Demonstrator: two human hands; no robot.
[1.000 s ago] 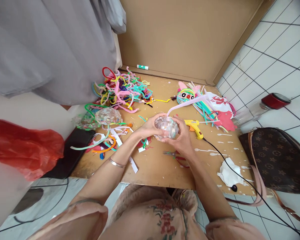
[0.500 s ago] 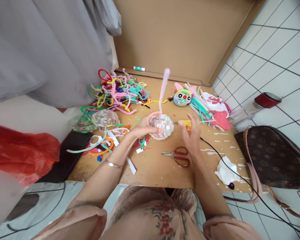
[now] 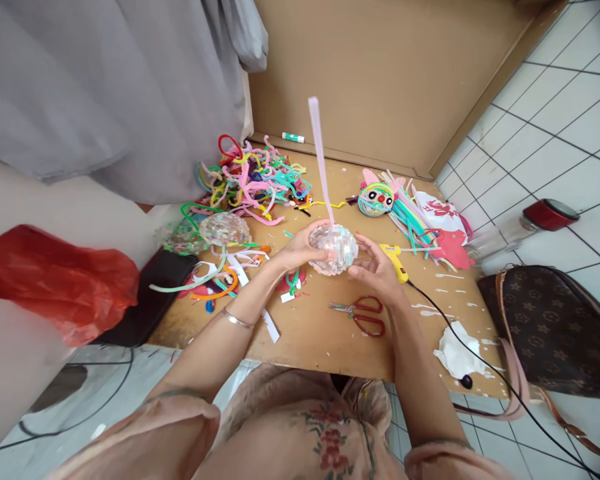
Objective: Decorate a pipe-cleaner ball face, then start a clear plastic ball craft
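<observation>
My left hand (image 3: 307,248) is wrapped round the left side of a clear, shimmering ball (image 3: 336,252) above the table. A long pale-lilac strip (image 3: 321,157) rises from the top of the ball, leaning slightly left. My right hand (image 3: 377,267) is at the ball's right side, its fingers apart; whether the fingertips touch it is hard to tell. Just beyond that hand lies a yellow glue gun (image 3: 396,261) with a black cord, partly hidden by the fingers. Red-handled scissors (image 3: 363,315) lie on the table below the ball.
Tangled pipe cleaners (image 3: 255,177) are heaped at the back left. A second clear ball (image 3: 225,229) lies left, beside paper scraps. A decorated face ball (image 3: 377,199) with streamers lies back right. Farther right are a glass bottle (image 3: 510,237), a crumpled tissue (image 3: 459,350) and a brown handbag (image 3: 555,327).
My right hand has moved left from the glue gun to the ball's side. The lilac strip now leans left instead of right. The camera view has shifted slightly.
</observation>
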